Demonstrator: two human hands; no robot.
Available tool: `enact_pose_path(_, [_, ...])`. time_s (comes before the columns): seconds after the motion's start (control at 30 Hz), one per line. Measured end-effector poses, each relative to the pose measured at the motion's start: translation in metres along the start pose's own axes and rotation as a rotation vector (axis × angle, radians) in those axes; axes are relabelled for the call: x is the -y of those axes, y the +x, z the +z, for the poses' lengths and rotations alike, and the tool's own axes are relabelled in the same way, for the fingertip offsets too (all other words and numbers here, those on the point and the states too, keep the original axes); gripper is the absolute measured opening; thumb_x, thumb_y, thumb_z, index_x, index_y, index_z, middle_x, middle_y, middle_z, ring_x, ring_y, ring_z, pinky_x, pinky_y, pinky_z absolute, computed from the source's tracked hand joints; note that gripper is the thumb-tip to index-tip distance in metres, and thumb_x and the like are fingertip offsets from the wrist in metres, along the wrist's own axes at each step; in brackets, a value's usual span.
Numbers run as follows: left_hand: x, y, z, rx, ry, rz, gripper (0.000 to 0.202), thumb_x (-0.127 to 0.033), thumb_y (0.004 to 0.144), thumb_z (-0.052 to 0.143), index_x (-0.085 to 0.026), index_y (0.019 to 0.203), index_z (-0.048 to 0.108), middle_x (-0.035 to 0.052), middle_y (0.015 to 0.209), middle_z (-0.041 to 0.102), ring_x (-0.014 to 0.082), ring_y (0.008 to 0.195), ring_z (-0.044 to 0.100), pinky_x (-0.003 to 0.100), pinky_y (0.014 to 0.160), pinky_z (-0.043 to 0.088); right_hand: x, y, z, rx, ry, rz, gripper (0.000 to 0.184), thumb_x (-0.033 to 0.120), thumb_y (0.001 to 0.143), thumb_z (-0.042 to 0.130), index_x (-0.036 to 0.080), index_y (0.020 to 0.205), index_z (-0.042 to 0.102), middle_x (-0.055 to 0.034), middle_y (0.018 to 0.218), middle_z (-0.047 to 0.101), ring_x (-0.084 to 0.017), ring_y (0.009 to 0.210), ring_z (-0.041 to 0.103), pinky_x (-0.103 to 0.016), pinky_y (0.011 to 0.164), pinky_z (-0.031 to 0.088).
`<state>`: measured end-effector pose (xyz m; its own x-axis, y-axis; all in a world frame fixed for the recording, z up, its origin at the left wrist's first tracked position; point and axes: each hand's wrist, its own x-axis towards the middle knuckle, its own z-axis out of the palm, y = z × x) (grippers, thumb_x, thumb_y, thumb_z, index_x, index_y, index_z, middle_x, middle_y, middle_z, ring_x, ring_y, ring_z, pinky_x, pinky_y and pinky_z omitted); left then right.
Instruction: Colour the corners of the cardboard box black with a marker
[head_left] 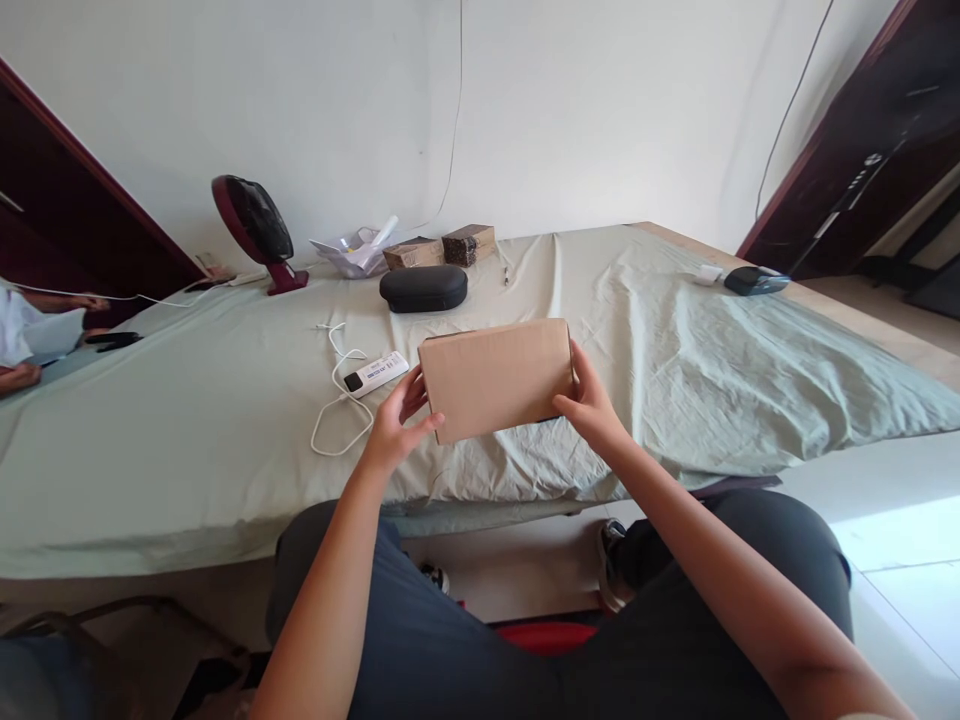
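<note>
A plain brown cardboard box [496,378] is held over the near edge of a bed covered with a pale green sheet [187,430]. My left hand [397,425] grips the box's left end, thumb on the front face and fingers behind. My right hand [589,400] clasps the right end, with its fingers wrapped round the side. The box looks closed and is tilted slightly up to the right.
On the sheet lie a white remote-like device [375,372] with a looped white cable [337,420], a black oval case [424,287], two small brown boxes [442,248], crumpled plastic [352,250] and a dark red fan [259,225]. A black device [754,281] sits far right. Another person's arm [30,340] shows at left.
</note>
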<state>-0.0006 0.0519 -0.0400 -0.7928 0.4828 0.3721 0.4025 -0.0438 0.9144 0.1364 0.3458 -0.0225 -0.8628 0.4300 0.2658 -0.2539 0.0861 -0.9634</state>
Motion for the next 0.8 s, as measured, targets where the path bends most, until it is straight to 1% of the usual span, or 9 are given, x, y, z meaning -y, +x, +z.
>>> enact_pose_path(0.1, [-0.003,-0.001,-0.001,-0.04,0.116,-0.011,0.088,-0.047,0.079,0.089,-0.018,0.155,0.055,0.0218,0.156,0.061,0.0388,0.142,0.063,0.056,0.121,0.052,-0.001,-0.005,0.004,0.056,-0.014,-0.048,0.092,0.035,0.072,0.078,0.037,0.159,0.048,-0.001,0.168,0.047,-0.034,0.163,0.028,-0.053,0.131,0.032])
enact_pose_path(0.2, [-0.009,-0.004,-0.003,0.028,0.26,0.079,0.081,-0.036,0.083,0.083,-0.021,0.157,0.054,0.0181,0.158,0.059,0.036,0.144,0.061,0.052,0.123,0.05,-0.002,-0.005,0.003,0.075,0.165,0.071,0.065,0.056,0.087,0.066,0.041,0.15,0.057,0.0001,0.156,0.06,-0.034,0.151,0.048,-0.053,0.118,0.048])
enact_pose_path(0.27, [-0.014,-0.004,-0.004,0.055,0.377,0.193,0.078,-0.026,0.087,0.077,-0.023,0.16,0.05,0.0162,0.163,0.054,0.035,0.154,0.051,0.053,0.128,0.043,-0.004,-0.003,0.003,0.044,0.26,0.168,0.061,0.069,0.09,0.059,0.039,0.142,0.063,-0.0016,0.147,0.067,-0.036,0.143,0.055,-0.052,0.106,0.055])
enact_pose_path(0.37, [-0.019,-0.003,-0.002,0.057,0.53,0.414,0.072,-0.01,0.087,0.066,-0.027,0.156,0.051,0.0133,0.164,0.054,0.0334,0.166,0.031,0.058,0.131,0.036,-0.009,0.0,0.003,0.024,0.301,0.234,0.064,0.075,0.087,0.062,0.033,0.135,0.068,-0.0045,0.136,0.073,-0.037,0.138,0.06,-0.048,0.101,0.057])
enact_pose_path(0.47, [-0.021,-0.002,-0.001,-0.005,0.707,0.566,0.074,-0.002,0.083,0.063,-0.03,0.151,0.056,0.0128,0.16,0.054,0.0363,0.162,0.033,0.062,0.128,0.037,-0.017,0.002,0.005,0.037,0.288,0.238,0.064,0.075,0.087,0.066,0.032,0.134,0.067,-0.0049,0.135,0.073,-0.034,0.133,0.062,-0.045,0.1,0.056])
enact_pose_path(0.53, [-0.02,-0.002,-0.003,-0.057,0.797,0.577,0.072,-0.001,0.084,0.063,-0.031,0.149,0.06,0.0142,0.151,0.053,0.0359,0.148,0.047,0.06,0.123,0.043,-0.02,0.003,0.005,0.018,0.266,0.241,0.066,0.075,0.085,0.067,0.033,0.136,0.065,-0.0043,0.139,0.071,-0.033,0.132,0.062,-0.045,0.099,0.056])
enact_pose_path(0.63, [-0.019,-0.003,-0.005,-0.047,0.759,0.553,0.067,-0.003,0.089,0.057,-0.031,0.149,0.062,0.0123,0.13,0.055,0.0271,0.124,0.06,0.049,0.114,0.052,-0.021,0.004,0.004,-0.04,0.284,0.264,0.065,0.075,0.083,0.069,0.036,0.134,0.061,-0.0022,0.137,0.069,-0.031,0.125,0.064,-0.042,0.091,0.055])
enact_pose_path(0.73, [-0.023,-0.004,-0.005,0.019,0.614,0.49,0.062,-0.006,0.093,0.051,-0.03,0.148,0.064,0.0103,0.124,0.058,0.0235,0.122,0.062,0.042,0.113,0.054,-0.018,0.005,0.002,-0.076,0.361,0.282,0.05,0.073,0.083,0.07,0.035,0.113,0.062,-0.0001,0.115,0.069,-0.026,0.102,0.065,-0.035,0.076,0.051])
enact_pose_path(0.8, [-0.028,-0.004,-0.005,0.045,0.53,0.416,0.056,-0.01,0.093,0.049,-0.029,0.142,0.069,0.01,0.13,0.061,0.0246,0.128,0.062,0.043,0.117,0.052,-0.017,0.006,0.001,-0.111,0.38,0.25,0.041,0.063,0.08,0.077,0.031,0.094,0.056,0.0011,0.1,0.064,-0.022,0.089,0.06,-0.03,0.069,0.046])
